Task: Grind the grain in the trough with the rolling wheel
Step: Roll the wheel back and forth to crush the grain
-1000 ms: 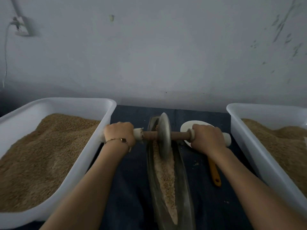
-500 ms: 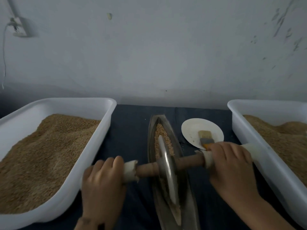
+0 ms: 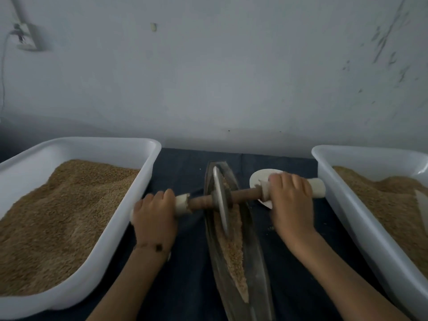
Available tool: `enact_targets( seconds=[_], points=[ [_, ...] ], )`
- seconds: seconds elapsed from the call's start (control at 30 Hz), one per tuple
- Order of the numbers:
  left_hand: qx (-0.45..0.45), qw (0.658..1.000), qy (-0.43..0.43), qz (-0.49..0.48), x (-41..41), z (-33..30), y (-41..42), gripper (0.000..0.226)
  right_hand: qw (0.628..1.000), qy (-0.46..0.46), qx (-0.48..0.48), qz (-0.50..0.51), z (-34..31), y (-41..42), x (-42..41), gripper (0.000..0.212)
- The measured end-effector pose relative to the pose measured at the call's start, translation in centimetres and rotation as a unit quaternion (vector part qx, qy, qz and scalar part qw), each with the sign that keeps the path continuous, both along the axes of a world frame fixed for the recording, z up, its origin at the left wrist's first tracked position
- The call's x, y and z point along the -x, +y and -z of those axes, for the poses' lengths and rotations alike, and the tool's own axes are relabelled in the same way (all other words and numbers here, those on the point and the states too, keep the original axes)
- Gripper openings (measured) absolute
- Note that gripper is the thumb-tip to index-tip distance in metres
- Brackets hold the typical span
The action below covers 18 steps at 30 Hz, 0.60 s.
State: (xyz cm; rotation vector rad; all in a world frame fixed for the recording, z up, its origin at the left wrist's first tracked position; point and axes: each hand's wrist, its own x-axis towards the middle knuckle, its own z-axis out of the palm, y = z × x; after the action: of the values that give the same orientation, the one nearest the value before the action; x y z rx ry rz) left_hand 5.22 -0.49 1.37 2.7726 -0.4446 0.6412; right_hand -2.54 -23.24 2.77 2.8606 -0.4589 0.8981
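The metal rolling wheel (image 3: 220,200) is seated in the far half of the trough (image 3: 252,262), on the grain (image 3: 232,251). Its axle grips are clasped by curled fingers of the left hand (image 3: 154,214) and right hand (image 3: 290,200). The wheel is judged heavy and rigid, best held at both wrapped ends.

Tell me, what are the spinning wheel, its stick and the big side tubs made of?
The wheel looks like dull grey metal: thin and faintly shiny. Its axle looks like brown wood, with pale wrapped ends, perhaps cloth or tape. The left tub and right tub look like smooth white plastic with rounded, glossy rims.
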Motion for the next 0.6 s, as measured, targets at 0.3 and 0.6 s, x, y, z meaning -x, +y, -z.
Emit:
enact_targets(
  seconds=[0.3, 0.6],
  points=[
    [-0.048, 0.974, -0.206, 0.087, 7.7, -2.8, 2.7, 0.017, 0.973, 0.207, -0.064, 0.08, 2.6, -0.7, 8.5, 0.05],
    [-0.124, 0.99, 0.061, -0.006, -3.4, -3.8, -1.5, 0.014, 0.963, 0.239, -0.123, -0.026, -1.5, -4.9, -4.3, 0.009]
  ],
)
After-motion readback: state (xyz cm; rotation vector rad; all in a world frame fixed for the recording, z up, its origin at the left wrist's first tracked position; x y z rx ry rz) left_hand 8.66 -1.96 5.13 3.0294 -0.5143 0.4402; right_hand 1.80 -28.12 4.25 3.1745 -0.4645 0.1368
